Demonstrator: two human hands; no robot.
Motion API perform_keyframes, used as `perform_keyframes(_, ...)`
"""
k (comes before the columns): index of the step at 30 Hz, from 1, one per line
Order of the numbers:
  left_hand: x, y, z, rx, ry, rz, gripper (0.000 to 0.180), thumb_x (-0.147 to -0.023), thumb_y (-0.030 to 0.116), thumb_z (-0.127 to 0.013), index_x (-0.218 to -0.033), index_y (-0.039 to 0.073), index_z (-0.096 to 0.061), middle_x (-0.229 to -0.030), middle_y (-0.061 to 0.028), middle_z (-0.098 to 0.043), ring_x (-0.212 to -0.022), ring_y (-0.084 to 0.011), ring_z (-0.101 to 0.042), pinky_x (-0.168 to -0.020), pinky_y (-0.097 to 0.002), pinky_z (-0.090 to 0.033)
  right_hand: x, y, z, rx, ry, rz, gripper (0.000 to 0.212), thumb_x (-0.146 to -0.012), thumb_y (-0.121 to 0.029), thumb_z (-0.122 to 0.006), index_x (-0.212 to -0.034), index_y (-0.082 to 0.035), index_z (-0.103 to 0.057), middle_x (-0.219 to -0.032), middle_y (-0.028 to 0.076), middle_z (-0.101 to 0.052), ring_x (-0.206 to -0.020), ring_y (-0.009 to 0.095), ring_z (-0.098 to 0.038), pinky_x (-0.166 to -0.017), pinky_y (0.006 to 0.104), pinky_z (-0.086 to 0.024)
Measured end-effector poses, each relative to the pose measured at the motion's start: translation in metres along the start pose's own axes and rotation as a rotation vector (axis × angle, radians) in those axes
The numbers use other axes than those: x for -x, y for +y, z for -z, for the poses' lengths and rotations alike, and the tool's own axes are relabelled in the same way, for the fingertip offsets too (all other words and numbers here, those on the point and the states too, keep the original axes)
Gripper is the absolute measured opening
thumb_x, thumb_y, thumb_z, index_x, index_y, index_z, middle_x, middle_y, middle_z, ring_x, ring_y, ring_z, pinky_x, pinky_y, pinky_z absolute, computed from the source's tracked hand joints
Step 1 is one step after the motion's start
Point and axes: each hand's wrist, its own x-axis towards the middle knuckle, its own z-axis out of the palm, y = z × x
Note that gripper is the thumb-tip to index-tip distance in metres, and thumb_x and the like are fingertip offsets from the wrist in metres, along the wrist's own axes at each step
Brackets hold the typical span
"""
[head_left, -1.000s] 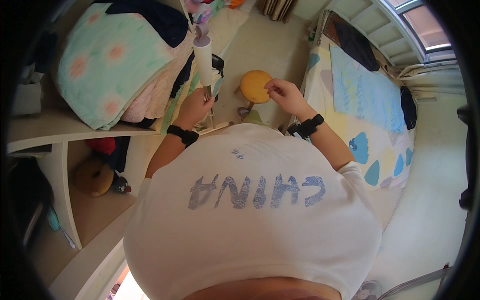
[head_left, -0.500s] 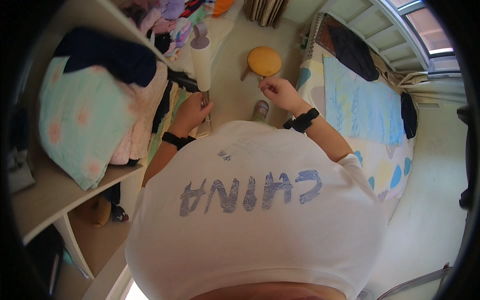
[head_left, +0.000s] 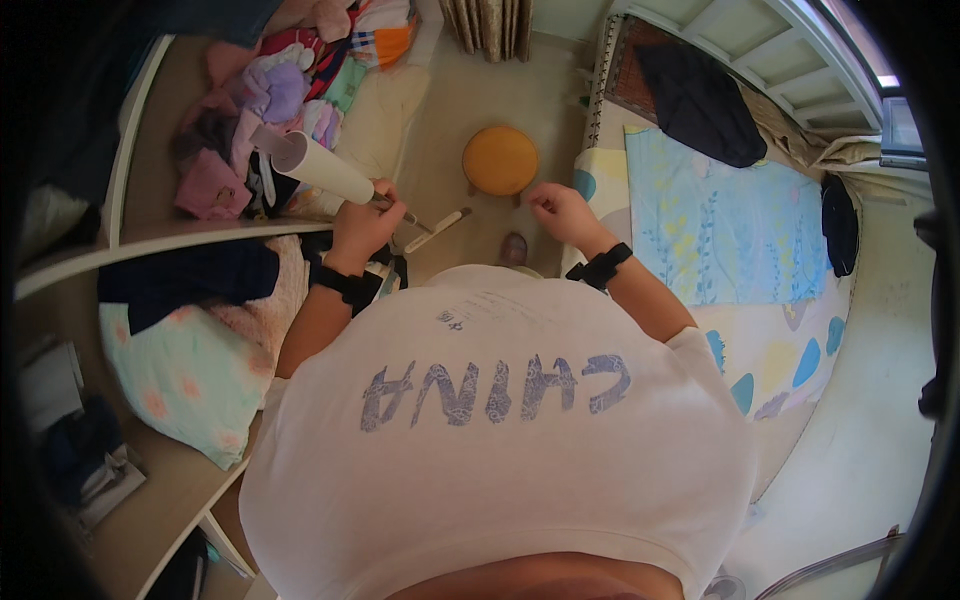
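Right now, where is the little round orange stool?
In the head view, the round orange stool stands on the floor at the top middle, just beyond the person's hands, between the shelf of clothes on the left and the bed on the right.

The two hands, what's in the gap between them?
In the head view, a thin pale stick lies between the left hand, which grips a white tube, and the right hand. Behind it, bare floor.

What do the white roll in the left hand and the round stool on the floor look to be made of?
The white roll in the left hand looks like paper or thin card: matte white, with a hollow open end. The round stool has a smooth orange-tan top, possibly wood or plastic; the picture leaves that open. The right hand is loosely curled, holding nothing visible.
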Motion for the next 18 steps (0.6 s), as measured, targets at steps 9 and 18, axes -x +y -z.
perform_keyframes(9,-0.107,-0.038,0.003,-0.019,-0.167,-0.075,0.013,-0.078,0.012,-0.064,-0.080,0.003,-0.055,-0.076,-0.0131,-0.057,-0.073,-0.0317,-0.058,-0.064,-0.0403,-0.045,-0.018,0.013,0.004,0.036,0.131,-0.152,0.016,-0.090,-0.006,-0.058,-0.103,-0.002,-0.066,-0.091,0.011,-0.066,-0.081,0.019,-0.066,-0.074,0.0305,-0.052)
perform_keyframes(18,-0.170,-0.105,0.039,0.082,-0.228,-0.260,0.013,-0.077,0.011,-0.066,-0.081,0.004,-0.057,-0.076,-0.0126,-0.059,-0.072,-0.0312,-0.059,-0.063,-0.0391,-0.046,-0.071,-0.021,-0.025,0.196,0.325,-0.205,0.015,-0.086,-0.008,-0.060,-0.099,-0.001,-0.066,-0.090,0.015,-0.067,-0.082,0.027,-0.066,-0.073,0.0360,-0.052)
